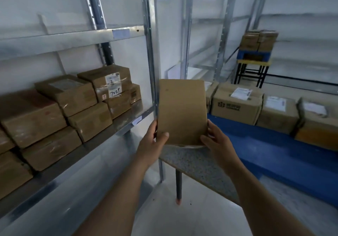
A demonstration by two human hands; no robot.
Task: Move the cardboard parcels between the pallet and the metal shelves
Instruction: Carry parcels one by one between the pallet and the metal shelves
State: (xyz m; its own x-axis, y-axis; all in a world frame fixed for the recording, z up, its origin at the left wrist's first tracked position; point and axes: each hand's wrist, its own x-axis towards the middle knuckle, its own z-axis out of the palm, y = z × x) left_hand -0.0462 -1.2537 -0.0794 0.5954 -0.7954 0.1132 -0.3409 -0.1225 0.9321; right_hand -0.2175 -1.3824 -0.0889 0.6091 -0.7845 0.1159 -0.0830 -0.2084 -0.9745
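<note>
I hold a plain brown cardboard parcel (pixel 182 111) in front of me, its flat face turned toward the camera. My left hand (pixel 153 142) grips its lower left edge, thumb on the face. My right hand (pixel 216 140) grips the lower right edge. The parcel hangs just right of the metal shelf's upright post (pixel 150 53). Several taped cardboard parcels (pixel 73 104) are stacked on the metal shelf (pixel 117 124) at my left. More parcels (pixel 237 104) sit on the blue pallet (pixel 274 149) at the right.
A speckled grey table (pixel 199 164) with a dark leg stands right under the parcel. At the back right a black and yellow stool (pixel 252 69) carries a blue crate and several small boxes. Other metal racks line the back wall.
</note>
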